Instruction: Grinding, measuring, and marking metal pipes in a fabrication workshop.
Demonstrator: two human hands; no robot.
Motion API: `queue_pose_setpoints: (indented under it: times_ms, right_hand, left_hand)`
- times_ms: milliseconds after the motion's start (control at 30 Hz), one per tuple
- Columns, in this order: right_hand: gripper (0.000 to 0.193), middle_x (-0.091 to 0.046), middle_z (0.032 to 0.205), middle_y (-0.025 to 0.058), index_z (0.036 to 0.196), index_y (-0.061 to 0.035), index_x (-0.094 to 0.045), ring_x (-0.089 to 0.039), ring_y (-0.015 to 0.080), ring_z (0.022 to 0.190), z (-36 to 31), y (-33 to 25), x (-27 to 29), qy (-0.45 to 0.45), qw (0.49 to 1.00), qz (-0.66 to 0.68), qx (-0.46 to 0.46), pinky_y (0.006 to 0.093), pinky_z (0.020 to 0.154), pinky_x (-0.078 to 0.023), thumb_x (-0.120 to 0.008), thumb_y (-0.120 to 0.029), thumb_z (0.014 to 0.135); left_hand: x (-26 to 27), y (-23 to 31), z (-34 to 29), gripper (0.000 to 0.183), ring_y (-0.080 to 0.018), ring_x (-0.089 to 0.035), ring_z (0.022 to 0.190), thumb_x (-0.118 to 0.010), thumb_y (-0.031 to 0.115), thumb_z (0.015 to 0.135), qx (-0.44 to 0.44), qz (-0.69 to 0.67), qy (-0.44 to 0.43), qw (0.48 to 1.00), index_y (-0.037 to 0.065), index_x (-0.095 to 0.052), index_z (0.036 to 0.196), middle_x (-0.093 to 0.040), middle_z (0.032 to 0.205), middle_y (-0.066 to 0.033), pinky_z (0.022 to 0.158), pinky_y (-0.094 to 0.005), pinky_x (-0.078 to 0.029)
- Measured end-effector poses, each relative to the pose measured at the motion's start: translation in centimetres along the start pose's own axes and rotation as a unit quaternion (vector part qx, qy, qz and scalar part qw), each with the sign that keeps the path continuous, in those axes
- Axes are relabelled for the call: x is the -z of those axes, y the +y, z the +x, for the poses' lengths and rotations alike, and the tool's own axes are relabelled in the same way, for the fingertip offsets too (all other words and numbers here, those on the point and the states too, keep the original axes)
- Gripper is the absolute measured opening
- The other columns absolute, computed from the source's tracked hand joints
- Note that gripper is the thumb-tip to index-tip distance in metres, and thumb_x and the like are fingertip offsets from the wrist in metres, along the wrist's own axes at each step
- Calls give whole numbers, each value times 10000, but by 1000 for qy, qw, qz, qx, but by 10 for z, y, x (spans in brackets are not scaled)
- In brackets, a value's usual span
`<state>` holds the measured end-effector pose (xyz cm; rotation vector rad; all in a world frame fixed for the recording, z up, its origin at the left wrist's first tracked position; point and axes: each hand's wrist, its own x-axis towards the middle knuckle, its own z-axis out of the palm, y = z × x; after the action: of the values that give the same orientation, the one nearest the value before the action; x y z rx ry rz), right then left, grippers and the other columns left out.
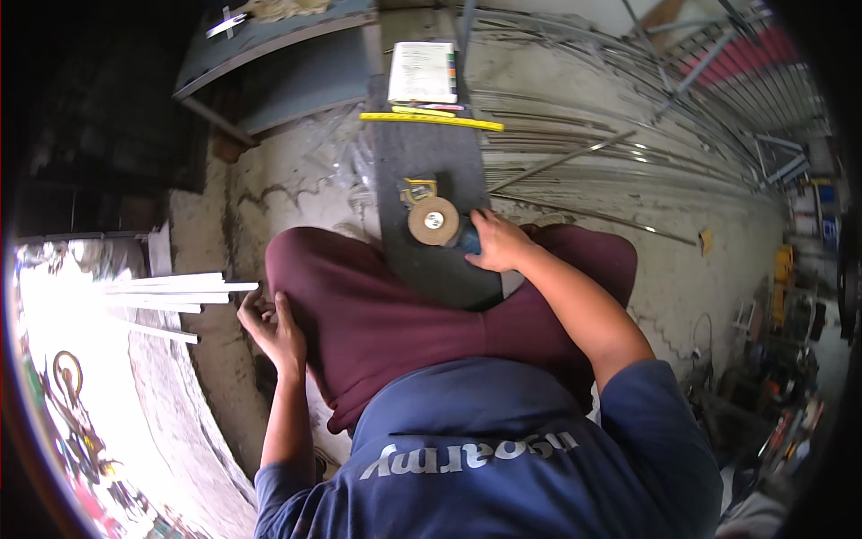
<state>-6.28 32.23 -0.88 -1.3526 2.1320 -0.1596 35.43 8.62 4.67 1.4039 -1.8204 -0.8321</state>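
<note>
My right hand (498, 241) is wrapped round the blue body of an angle grinder (470, 239), which rests on a dark narrow bench (431, 269) between my knees. Its round tan disc (422, 232) faces up. A yellow-and-black tape measure (417, 189) lies just beyond the disc. Down by my left knee, my left hand (274, 328) has its fingers loosely bent and apart, with nothing visible in them. Close to those fingertips are the ends of several pale, straight bars (202, 287), which fade into bright light at the left.
Farther along the bench lie a yellow ruler (431, 120), pens (424, 111) and an open notebook (422, 76). Long metal rods (575, 162) cover the floor at the right. A metal-framed table (278, 45) stands at the far left, and cluttered tools (781, 359) line the right side.
</note>
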Motion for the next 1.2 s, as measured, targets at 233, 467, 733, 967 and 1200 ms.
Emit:
queue_pose_setpoints:
  times_ms: [233, 467, 733, 967, 1200]
  right_hand:
    - [931, -616, 1482, 305, 1565, 61, -507, -656, 472, 1372, 0, 4, -4, 26, 999, -5, 28, 514, 1169, -559, -918, -407, 872]
    - [968, -686, 1422, 276, 1497, 27, -582, -704, 474, 1304, -3, 14, 18, -11, 997, 62, 39, 535, 1096, -589, -973, -532, 810]
    - [991, -806, 1275, 231, 1460, 12, -665, -774, 424, 1199, -19, 57, 52, -147, 980, 134, -8, 504, 1017, -614, -1030, -550, 730]
    - [627, -858, 1150, 123, 1158, -63, -872, -815, 372, 1090, -30, 62, 81, -254, 959, 124, 9, 533, 916, -640, -1005, -535, 768]
    - [543, -853, 1246, 72, 1258, -133, -872, -815, 347, 1150, -38, 115, 113, -252, 950, 180, -23, 652, 925, -613, -949, -444, 820]
  left_hand:
    - [-22, 59, 8, 400, -382, -600, 1193, -782, 191, 1059, -227, 112, -85, 964, -46, -635, 1344, -615, 1294, -208, 1072, -514, -501]
    - [-64, 105, 43, 380, -341, -611, 1102, -792, 137, 1048, -331, 119, -102, 931, -21, -636, 1357, -644, 1243, -188, 1034, -522, -506]
    - [-176, 223, 72, 414, -332, -652, 1084, -804, -17, 986, -424, 19, -212, 880, 4, -649, 1369, -659, 1242, -175, 1004, -464, -547]
    - [-333, 327, 44, 551, -410, -741, 1228, -814, 11, 970, -513, 75, -473, 712, 39, -675, 1502, -758, 1354, -223, 1078, -493, -578]
    - [-590, 268, 10, 748, -471, -739, 1303, -807, 279, 1024, -330, 319, -710, 534, 32, -519, 1669, -784, 1380, -265, 1076, -520, -597]
